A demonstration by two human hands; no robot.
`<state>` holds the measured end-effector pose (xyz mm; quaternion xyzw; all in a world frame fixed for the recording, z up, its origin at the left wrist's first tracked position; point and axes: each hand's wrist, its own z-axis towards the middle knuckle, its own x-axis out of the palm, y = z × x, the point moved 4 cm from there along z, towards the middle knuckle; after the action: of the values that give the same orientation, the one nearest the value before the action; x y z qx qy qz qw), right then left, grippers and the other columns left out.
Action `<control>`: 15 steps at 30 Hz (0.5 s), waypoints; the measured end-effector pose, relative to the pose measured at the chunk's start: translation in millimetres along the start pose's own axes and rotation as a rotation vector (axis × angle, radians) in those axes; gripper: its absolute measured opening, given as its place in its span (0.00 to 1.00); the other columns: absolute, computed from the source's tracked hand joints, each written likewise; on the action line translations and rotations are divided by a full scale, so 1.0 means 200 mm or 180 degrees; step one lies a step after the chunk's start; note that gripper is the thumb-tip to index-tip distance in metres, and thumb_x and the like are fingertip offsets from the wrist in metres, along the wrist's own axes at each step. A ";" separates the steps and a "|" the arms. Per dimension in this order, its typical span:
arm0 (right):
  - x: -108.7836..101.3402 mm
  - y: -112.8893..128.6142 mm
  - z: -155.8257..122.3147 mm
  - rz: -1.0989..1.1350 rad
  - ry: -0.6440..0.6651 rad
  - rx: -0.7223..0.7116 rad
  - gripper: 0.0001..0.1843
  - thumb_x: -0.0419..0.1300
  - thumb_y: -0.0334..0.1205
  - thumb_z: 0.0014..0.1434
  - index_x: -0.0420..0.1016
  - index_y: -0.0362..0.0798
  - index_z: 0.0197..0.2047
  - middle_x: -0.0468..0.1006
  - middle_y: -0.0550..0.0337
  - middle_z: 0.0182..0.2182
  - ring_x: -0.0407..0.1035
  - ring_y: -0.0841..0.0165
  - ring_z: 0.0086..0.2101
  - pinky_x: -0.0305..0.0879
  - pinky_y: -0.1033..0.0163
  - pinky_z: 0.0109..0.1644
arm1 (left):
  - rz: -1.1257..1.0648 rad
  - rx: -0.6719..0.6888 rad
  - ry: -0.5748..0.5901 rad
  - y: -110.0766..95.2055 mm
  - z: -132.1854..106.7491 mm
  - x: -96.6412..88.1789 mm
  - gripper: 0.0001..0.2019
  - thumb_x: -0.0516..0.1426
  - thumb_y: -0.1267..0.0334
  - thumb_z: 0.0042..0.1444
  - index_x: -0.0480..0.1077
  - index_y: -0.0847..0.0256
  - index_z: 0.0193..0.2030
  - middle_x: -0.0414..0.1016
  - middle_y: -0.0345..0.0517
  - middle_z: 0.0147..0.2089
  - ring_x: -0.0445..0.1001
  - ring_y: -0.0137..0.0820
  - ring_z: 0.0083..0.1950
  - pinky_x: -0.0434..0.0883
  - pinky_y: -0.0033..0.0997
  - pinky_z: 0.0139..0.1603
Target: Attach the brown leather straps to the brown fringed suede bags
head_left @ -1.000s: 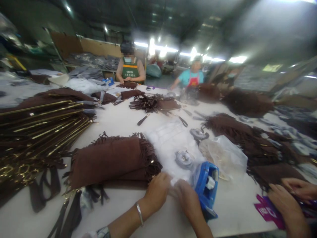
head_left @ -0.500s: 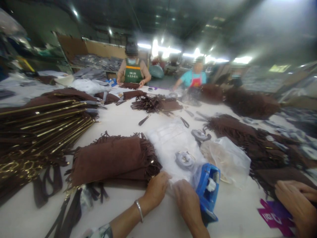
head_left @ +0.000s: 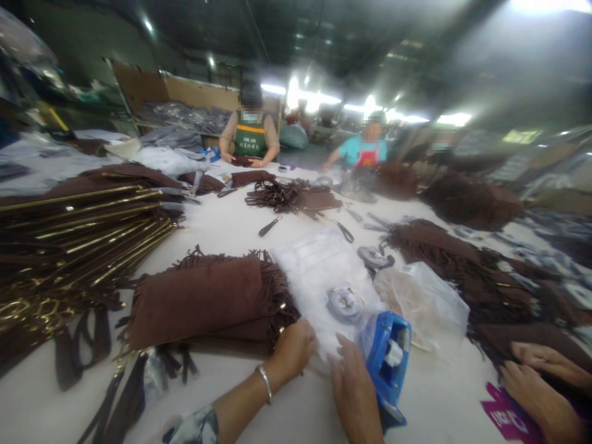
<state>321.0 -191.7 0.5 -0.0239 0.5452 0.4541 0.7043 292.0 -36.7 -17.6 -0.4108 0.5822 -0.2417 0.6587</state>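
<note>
My left hand (head_left: 293, 346) is closed, knuckles up, beside the near corner of a pile of thin white sheets (head_left: 319, 265). What lies between its fingertips is hidden. At the same corner my right hand (head_left: 355, 385) is closed on a white sheet, whose tip shows between the blurred fingers. A blue tape dispenser (head_left: 391, 364) stands just right of that hand. On the white sheets rests a roll of clear tape (head_left: 345, 302). Left of my left hand lies a stack of brown fringed bags (head_left: 198, 302).
Brown pieces with gold zippers (head_left: 92, 240) are heaped at left. A clear plastic bag (head_left: 423, 299) sits right of the dispenser. A co-worker's hands (head_left: 539, 376) are at the right edge by a purple card (head_left: 506, 416). Another person in a green apron (head_left: 250, 135) works across the table (head_left: 222, 228).
My hands have drawn slightly apart at the corner of the white sheets, my right hand shifting a little right. The co-worker's hands at right have moved over the brown piece.
</note>
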 end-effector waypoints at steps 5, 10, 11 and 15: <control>-0.03 0.03 -0.03 -0.0121 -0.0094 -0.0033 0.20 0.44 0.43 0.68 0.56 0.47 0.60 0.68 0.44 0.52 0.67 0.55 0.51 0.70 0.50 0.50 | -0.0326 -0.0201 -0.0203 0.05 0.04 0.01 0.04 0.59 0.68 0.47 0.70 0.62 0.24 0.71 0.40 0.25 0.67 0.30 0.29 0.58 0.27 0.28; -0.03 0.04 -0.03 -0.0381 -0.0239 -0.0155 0.22 0.44 0.42 0.67 0.55 0.44 0.62 0.65 0.41 0.55 0.62 0.54 0.55 0.66 0.49 0.55 | -0.0714 -0.0356 -0.0226 0.07 0.04 0.02 0.09 0.62 0.62 0.46 0.67 0.62 0.23 0.67 0.36 0.20 0.64 0.27 0.24 0.55 0.26 0.25; -0.02 0.04 -0.03 -0.0446 -0.0249 -0.0179 0.22 0.45 0.42 0.67 0.54 0.43 0.62 0.65 0.40 0.55 0.62 0.54 0.56 0.66 0.49 0.55 | -0.0823 -0.0377 -0.0205 0.07 0.04 0.02 0.10 0.61 0.61 0.48 0.66 0.62 0.22 0.66 0.36 0.19 0.64 0.26 0.23 0.55 0.26 0.25; 0.06 0.01 -0.04 -0.0789 0.0148 -0.0224 0.17 0.49 0.35 0.64 0.64 0.41 0.55 0.72 0.42 0.48 0.68 0.54 0.49 0.68 0.50 0.51 | -0.1314 -0.0522 -0.0070 0.08 0.03 0.03 0.13 0.52 0.60 0.56 0.67 0.62 0.23 0.66 0.37 0.16 0.62 0.25 0.18 0.56 0.24 0.21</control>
<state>313.0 -187.3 -12.5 -0.1263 0.5379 0.3818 0.7409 297.0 -30.8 -35.1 -0.5760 0.4963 -0.3188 0.5659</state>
